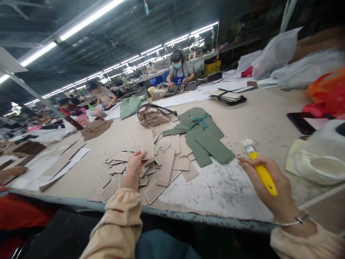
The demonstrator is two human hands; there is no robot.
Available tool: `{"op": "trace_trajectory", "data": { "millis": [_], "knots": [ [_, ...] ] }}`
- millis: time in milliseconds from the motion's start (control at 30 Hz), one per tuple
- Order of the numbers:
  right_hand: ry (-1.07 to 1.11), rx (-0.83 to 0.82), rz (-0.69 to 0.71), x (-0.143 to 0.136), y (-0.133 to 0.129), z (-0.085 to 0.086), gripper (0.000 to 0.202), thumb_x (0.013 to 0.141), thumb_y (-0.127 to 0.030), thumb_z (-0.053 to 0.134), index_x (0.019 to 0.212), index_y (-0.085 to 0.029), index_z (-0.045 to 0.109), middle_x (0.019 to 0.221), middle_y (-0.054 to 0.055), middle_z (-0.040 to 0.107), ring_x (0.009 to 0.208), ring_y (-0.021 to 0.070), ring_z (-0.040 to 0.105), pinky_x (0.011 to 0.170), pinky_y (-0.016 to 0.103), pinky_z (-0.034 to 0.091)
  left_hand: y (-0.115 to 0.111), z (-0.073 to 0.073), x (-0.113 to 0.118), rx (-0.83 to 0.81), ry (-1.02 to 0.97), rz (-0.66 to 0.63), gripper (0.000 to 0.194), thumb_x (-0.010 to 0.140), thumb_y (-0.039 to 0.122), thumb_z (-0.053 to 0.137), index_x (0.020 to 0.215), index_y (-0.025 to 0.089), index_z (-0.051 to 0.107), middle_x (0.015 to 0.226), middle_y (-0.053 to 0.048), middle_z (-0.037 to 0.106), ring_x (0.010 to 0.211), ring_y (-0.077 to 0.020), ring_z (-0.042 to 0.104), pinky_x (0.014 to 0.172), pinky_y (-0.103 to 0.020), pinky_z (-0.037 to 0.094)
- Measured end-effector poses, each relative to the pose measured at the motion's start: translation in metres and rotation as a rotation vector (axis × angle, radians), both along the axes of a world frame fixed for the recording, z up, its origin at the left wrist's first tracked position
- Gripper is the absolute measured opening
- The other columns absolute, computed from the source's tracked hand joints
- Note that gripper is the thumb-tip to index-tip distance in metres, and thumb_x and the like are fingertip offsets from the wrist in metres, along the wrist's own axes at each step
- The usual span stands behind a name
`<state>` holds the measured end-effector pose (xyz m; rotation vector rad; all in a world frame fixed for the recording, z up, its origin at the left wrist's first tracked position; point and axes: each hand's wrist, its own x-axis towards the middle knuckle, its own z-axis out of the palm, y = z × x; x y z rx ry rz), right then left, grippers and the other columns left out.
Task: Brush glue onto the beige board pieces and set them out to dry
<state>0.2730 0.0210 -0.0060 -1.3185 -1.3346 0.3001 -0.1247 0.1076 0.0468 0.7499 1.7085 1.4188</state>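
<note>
My left hand (135,163) is closed on the lower end of a beige strip (147,140) with a pale edge, above a loose heap of similar beige pieces (117,157). On the right, my right hand (269,183) holds a brush with a yellow handle (264,176), its white bristles pointing up and away over the table. Dark green pieces (212,144), some bound by a teal tie, lie between the hands, just beyond the heap.
A banded brown bundle (152,117) sits behind the heap. A white container (320,158) and a dark phone-like object (300,123) lie at right, near an orange bag (329,90). People work across the table. The table's front edge (188,216) runs close to me.
</note>
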Motion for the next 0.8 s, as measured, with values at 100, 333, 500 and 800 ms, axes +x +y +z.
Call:
{"op": "trace_trajectory", "data": {
  "millis": [100,333,500,800],
  "knots": [
    [-0.044,-0.038,0.024,0.004,-0.003,0.002,0.021,0.085,-0.042,0.061,0.095,-0.026,0.053,0.104,0.005,0.071,0.096,0.0262,0.069,0.076,0.039,0.058,0.019,0.006,-0.025,-0.047,0.153,0.129,0.019,0.068,0.018,0.072,0.076,0.015,0.055,0.061,0.004,0.056,0.056,-0.0093,0.055,0.059,-0.024,0.047],
    [-0.033,-0.049,0.036,0.008,-0.002,0.003,0.018,0.087,-0.039,0.060,0.096,-0.025,0.054,0.102,0.006,0.071,0.092,0.0241,0.069,0.076,0.036,0.057,0.031,0.022,-0.037,-0.143,0.709,0.181,0.025,0.071,0.021,0.063,0.093,0.012,0.058,0.090,-0.012,0.063,0.105,-0.0321,0.057,0.083,-0.043,0.048],
    [-0.044,-0.032,0.065,0.007,-0.003,0.004,0.016,0.088,-0.036,0.058,0.099,-0.025,0.054,0.104,0.004,0.071,0.094,0.0209,0.069,0.080,0.033,0.056,0.033,0.006,0.025,-0.089,1.044,-0.183,0.038,0.078,0.032,0.055,0.107,0.008,0.060,0.115,-0.020,0.061,0.117,-0.0338,0.051,0.100,-0.049,0.037],
    [-0.172,-0.058,0.054,0.014,-0.006,-0.001,0.012,0.090,-0.035,0.056,0.097,-0.025,0.055,0.100,0.001,0.071,0.091,0.0194,0.069,0.076,0.029,0.054,0.000,-0.076,0.215,0.036,1.409,-0.840,0.076,0.081,0.055,0.057,0.134,0.003,0.043,0.143,-0.026,0.040,0.136,-0.0348,0.034,0.109,-0.041,0.031]
  ]
}}
